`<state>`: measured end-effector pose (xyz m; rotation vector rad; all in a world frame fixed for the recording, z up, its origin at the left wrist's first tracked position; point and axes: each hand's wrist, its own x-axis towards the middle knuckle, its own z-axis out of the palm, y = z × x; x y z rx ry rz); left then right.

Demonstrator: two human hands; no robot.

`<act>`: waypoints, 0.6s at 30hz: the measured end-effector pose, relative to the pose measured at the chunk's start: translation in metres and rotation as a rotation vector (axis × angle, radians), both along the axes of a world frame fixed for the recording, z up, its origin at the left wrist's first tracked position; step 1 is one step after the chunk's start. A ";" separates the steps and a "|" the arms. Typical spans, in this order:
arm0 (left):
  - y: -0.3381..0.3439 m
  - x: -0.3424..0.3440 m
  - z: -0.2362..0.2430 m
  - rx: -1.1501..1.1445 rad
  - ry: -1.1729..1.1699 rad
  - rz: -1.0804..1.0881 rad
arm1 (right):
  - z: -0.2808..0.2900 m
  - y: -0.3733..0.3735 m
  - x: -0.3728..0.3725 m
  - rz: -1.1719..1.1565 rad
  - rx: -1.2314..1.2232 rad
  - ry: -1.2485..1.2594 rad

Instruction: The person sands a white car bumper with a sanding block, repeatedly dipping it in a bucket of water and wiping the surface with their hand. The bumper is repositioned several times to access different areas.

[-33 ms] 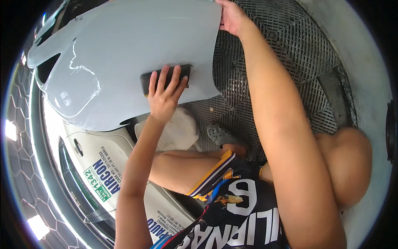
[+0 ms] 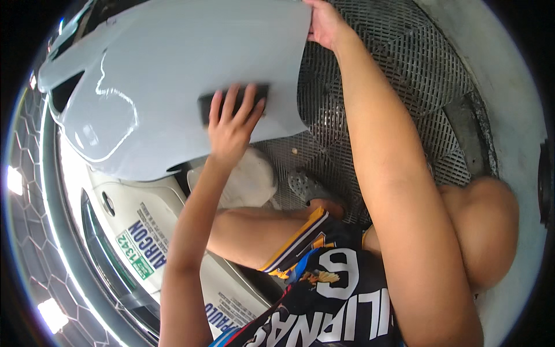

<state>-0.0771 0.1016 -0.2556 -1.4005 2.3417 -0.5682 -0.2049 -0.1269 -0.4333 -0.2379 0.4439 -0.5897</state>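
Note:
My left hand (image 2: 233,124) grips a black rectangular block (image 2: 205,107), fingers bent over its top, pressed on the lower right part of a glossy pale grey body panel (image 2: 156,52); the fingers are slightly blurred. My right hand (image 2: 321,26) holds the panel's right edge near the top of the view, its fingertips partly hidden at that edge.
A white car door (image 2: 133,202) with lettering is at the lower left. A pale rounded object (image 2: 243,179) sits below the panel, beside my clog (image 2: 303,188) on the dark grid floor mat (image 2: 387,58). A pale wall (image 2: 509,98) runs along the right; my knees and legs are bent below.
My left hand and the black block have shifted slightly up and to the right on the panel. My right hand stays at the edge.

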 end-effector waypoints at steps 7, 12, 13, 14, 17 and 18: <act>-0.075 -0.055 -0.023 -0.063 0.043 -0.016 | -0.003 -0.002 0.009 -0.047 0.079 -0.270; -0.002 -0.009 0.004 -0.063 0.008 -0.018 | -0.006 -0.006 0.011 -0.165 0.037 -0.213; -0.013 -0.020 0.004 -0.032 -0.016 0.000 | -0.007 -0.005 0.012 -0.164 0.031 -0.208; -0.042 -0.035 -0.001 -0.022 -0.037 -0.004 | -0.008 -0.005 0.012 -0.201 0.048 -0.227; -0.098 -0.067 -0.028 -0.120 -0.056 -0.012 | -0.011 -0.003 0.014 -0.095 0.102 -0.159; -0.097 -0.068 -0.032 -0.142 -0.051 0.000 | -0.012 -0.003 0.015 -0.101 0.096 -0.278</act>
